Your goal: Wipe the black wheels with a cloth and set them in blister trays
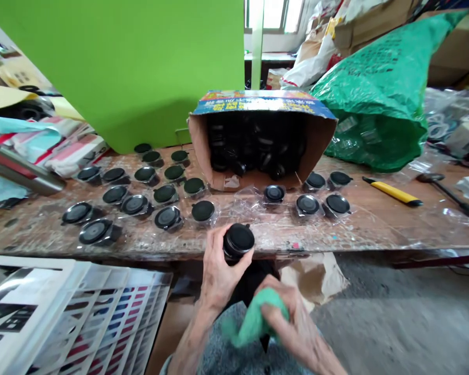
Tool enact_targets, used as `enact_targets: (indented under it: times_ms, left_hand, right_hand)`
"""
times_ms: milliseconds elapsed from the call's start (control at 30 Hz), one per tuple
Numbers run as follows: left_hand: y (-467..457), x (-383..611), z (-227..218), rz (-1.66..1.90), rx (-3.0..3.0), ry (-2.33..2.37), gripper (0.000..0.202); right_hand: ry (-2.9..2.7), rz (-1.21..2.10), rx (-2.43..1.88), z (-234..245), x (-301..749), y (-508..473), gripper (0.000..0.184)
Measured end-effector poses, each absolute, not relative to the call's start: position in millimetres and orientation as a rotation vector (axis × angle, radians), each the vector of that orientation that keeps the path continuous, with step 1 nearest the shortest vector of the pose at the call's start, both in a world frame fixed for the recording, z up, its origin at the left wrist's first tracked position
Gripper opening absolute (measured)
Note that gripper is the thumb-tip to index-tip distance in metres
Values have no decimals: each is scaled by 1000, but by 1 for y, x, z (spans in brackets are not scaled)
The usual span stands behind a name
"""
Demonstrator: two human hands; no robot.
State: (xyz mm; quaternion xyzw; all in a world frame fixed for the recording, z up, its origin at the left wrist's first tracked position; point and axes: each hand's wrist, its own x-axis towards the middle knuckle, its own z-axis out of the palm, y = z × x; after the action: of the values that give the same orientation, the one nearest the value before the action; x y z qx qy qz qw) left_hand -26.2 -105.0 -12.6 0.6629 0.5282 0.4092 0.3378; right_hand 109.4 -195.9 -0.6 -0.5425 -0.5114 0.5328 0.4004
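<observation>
My left hand (219, 271) is closed around a round black cap (239, 240), held just in front of the worn wooden bench edge (148, 247). My right hand (293, 323) sits lower, over my lap, with its fingers closed on a crumpled green cloth (254, 320). Several more black caps stand in rows on the bench to the left (135, 204) and a smaller group to the right (308, 203). Behind them a cardboard box (316, 140) lies on its side, its open mouth full of dark caps.
A green board (140, 67) stands behind the bench. A big green plastic bag (379, 99) lies at the right, with a yellow-handled knife (393, 191) and a dark tool (449, 195) near it. A printed sheet (62, 312) fills the lower left.
</observation>
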Motion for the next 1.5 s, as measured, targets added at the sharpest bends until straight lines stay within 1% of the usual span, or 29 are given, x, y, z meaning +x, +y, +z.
enact_targets:
  times_ms: [33, 100, 133, 200, 233, 367, 467, 533, 667, 700, 733, 833, 900, 967, 1033, 1167, 1233, 1267, 1333, 1433, 1500]
  left_hand:
    - [-104, -25, -11, 1045, 1611, 1331, 54]
    - [-104, -20, -8, 955, 1284, 1177, 53]
    - [-104, -17, -8, 904, 1137, 1097, 52]
    - [-107, -11, -11, 835, 1002, 1002, 51]
    - [-109, -9, -13, 833, 1034, 997, 52]
    - [-109, -15, -16, 879, 1484, 1104, 57]
    - [-90, -26, -8, 692, 1766, 1008, 61]
    - [-65, -27, -4, 605, 1875, 974, 65]
    - [-11, -7, -11, 637, 2078, 1249, 88]
    - [-3, 0, -13, 604, 2112, 1295, 90]
    - [2, 5, -14, 570, 2140, 1327, 86]
    - [-3, 10, -16, 490, 2273, 1422, 67]
    - [-16, 5, -17, 467, 2346, 1433, 65]
    - [-28, -2, -21, 491, 2327, 1364, 70]
    - [-36, -8, -28, 556, 2238, 1286, 75]
    - [-39, -14, -40, 650, 2097, 1242, 78]
    - [-38, -16, -42, 679, 2088, 1238, 84]
    - [-37, -17, -42, 682, 2096, 1233, 86]
    - [-36, -19, -41, 659, 2136, 1222, 87]
    - [-35, -24, -42, 615, 2213, 1210, 74]
    - [-38, -23, -42, 628, 2243, 1219, 64]
  right_hand:
    - [-1165, 1373, -1437, -5, 114, -197, 26]
    - [-998, 1323, -1483, -12, 122, -190, 26]
    - [-951, 1303, -1453, -15, 125, -183, 29]
    - [-821, 1358, -1354, -18, 129, -170, 44]
    - [-738, 1408, -1306, -18, 130, -164, 48]
    - [-581, 1466, -1282, -18, 131, -152, 48]
    - [-469, 1465, -1326, -21, 137, -151, 51]
    - [-384, 1460, -1334, -23, 144, -152, 56]
    - [-399, 1403, -1410, -25, 161, -152, 59]
    - [-409, 1382, -1442, -25, 165, -153, 60]
    - [-411, 1359, -1477, -24, 169, -153, 60]
    - [-421, 1297, -1541, -17, 179, -152, 63]
    - [-488, 1293, -1545, -11, 184, -147, 64]
    - [-626, 1289, -1544, -6, 184, -135, 64]
    - [-837, 1226, -1562, -5, 180, -117, 58]
    - [-1364, 989, -1694, -14, 161, -76, 25]
    - [-1546, 867, -1795, -19, 150, -63, 17]
    - [-1595, 819, -1833, -21, 145, -60, 18]
    - [-1630, 769, -1874, -20, 141, -61, 24]
    - [-1616, 741, -1894, -14, 148, -79, 30]
    - [-1594, 790, -1855, -11, 161, -99, 33]
